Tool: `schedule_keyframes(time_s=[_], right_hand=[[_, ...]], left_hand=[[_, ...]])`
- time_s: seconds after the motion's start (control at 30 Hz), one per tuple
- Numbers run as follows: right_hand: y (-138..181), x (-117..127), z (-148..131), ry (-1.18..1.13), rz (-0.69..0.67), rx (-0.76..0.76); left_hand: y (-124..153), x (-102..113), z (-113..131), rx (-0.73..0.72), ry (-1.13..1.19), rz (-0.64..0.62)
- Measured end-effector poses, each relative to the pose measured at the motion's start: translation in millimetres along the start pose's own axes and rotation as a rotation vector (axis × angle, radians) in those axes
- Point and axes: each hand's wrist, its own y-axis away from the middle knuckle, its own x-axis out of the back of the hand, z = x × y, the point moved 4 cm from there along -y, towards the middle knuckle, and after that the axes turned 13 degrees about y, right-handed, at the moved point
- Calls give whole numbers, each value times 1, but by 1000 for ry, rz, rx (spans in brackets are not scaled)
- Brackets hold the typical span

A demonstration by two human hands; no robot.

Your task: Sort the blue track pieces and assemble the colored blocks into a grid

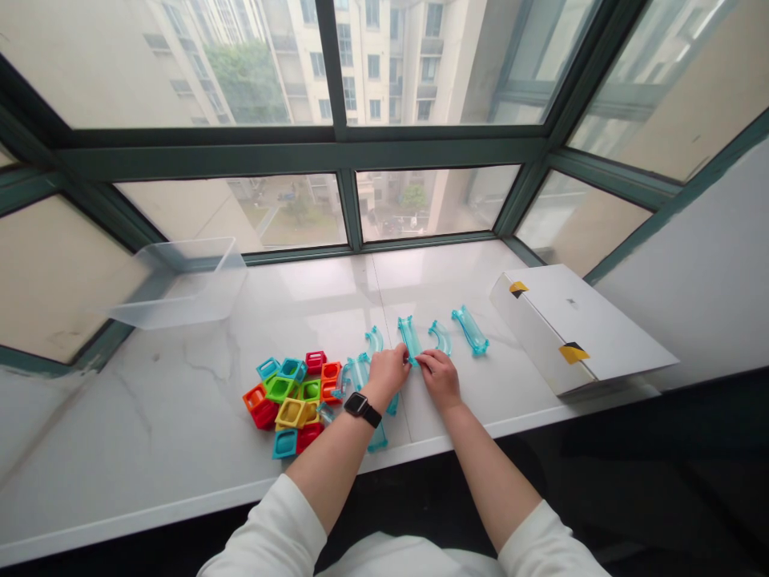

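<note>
A straight translucent blue track piece (409,332) lies on the white sill, pointing away from me. My left hand (390,370), with a black watch on the wrist, is closed at the left of its near end. Fingers bent in a pinch, my right hand (440,377) grips the right of that same end. A curved blue track piece (443,336) rests just beyond my right hand, and a straight one (471,330) lies farther right. Behind my left hand sits another curved piece (375,338). More blue track pieces (377,437) are partly hidden under my left forearm.
Left of my hands is a pile of coloured square blocks (291,411) in red, yellow, green, blue and orange. A clear plastic bin (180,288) stands at the back left. At the right, a white box (589,320) with yellow-black tabs sits by the wall. Windows border the sill.
</note>
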Motion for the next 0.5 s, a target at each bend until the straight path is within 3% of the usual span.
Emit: schedule_keyframes(time_s=[0.5], right_hand=[[0, 0, 0, -9, -42, -15]], left_hand=[[-4, -1, -3, 18, -11, 2]])
